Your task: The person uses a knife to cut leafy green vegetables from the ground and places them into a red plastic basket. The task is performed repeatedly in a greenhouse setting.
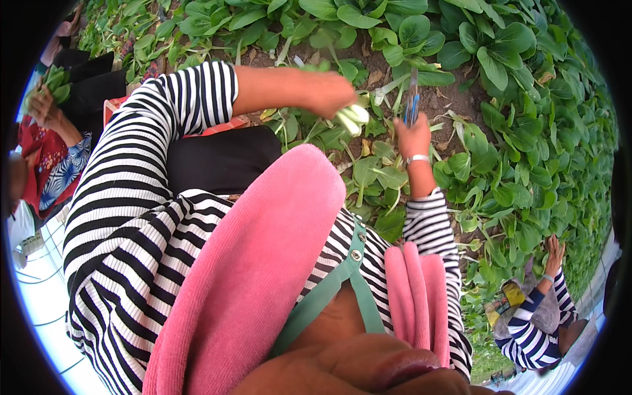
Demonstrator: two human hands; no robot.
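A cut leafy green [353,118], like pak choi with pale stem bases, is gripped in my left hand [332,94]. Its white base points down to the right, while its blurred leaves show beyond my knuckles. My right hand [414,137] is closed around a blue-handled cutting tool [412,106], likely a knife. The metal blade points away from me, its end close to the foot of a standing leafy plant [417,42]. Between and below my hands, loose and yellowed leaves [377,170] lie on brown soil [444,106].
Dense leafy greens [533,123] cover the bed ahead and right. A red crate [217,128] is partly hidden by my left arm. At left, another person holds a bunch of greens [57,84]; at right, another person's hand [554,254] reaches into the plants. A pink towel [256,256] hangs from my neck.
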